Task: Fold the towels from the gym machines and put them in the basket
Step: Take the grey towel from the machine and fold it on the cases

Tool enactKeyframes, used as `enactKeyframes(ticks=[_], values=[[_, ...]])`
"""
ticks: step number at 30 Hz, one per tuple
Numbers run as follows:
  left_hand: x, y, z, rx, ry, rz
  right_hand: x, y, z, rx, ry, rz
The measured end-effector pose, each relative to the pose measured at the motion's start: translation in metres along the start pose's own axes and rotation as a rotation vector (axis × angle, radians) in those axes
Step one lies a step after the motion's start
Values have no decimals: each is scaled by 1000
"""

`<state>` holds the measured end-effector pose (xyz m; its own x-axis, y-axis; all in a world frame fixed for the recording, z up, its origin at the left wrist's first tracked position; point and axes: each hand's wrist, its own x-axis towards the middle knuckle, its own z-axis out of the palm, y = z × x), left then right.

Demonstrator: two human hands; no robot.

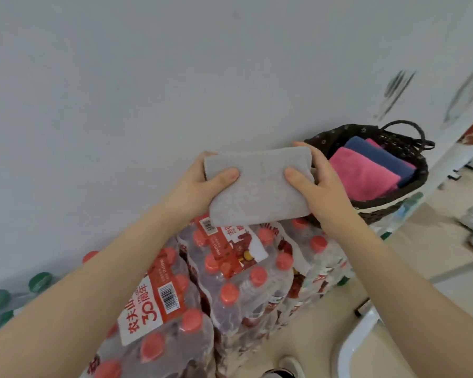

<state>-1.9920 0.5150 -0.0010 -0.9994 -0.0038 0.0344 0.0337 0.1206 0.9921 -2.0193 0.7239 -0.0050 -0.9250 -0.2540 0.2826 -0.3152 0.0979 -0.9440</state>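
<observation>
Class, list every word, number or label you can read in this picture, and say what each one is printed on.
"农夫山泉" stands on the red label of the nearest water bottle pack.
"30周年" stands on the same label, beside it.
The barcode digits on that label are too small to read.
The print on the second pack's label is too blurred to read.
The grey towel and the basket carry no text.

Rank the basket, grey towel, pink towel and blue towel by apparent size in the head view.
1. basket
2. grey towel, though it is nearer the camera
3. pink towel
4. blue towel, partly hidden, so unsure
</observation>
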Motion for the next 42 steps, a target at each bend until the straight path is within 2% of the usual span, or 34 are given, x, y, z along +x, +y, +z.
enactKeyframes(ticks=[5,11,13,15,19,23,25,28,30,33,34,38,42], values=[[39,43,57,146,-243,39,23,-12,-78,-20,109,-27],[122,75,131,258,-183,72,56,-4,-167,-24,182,233],[148,72,152,382,-257,-8,63,1,-188,-103,120,318],[167,65,166,417,-379,-135,66,11,-202,-193,-19,365],[197,44,177,582,-538,-249,73,31,-204,-694,-340,301],[213,31,194,808,-524,-172,80,45,-196,-1077,-470,236],[214,29,208,987,-517,-100,79,50,-193,-1190,-483,272],[219,26,221,1283,-597,-52,75,60,-187,-1304,-470,282],[225,25,221,1401,-654,62,72,65,-185,-1337,-435,267],[234,25,225,1514,-829,395,72,70,-188,-1281,-341,276],[235,26,228,1552,-897,449,73,72,-189,-1245,-338,301],[241,29,237,1649,-1035,357,81,77,-187,-1086,-426,405],[245,29,233,1719,-981,389,83,76,-181,-910,-435,399]])
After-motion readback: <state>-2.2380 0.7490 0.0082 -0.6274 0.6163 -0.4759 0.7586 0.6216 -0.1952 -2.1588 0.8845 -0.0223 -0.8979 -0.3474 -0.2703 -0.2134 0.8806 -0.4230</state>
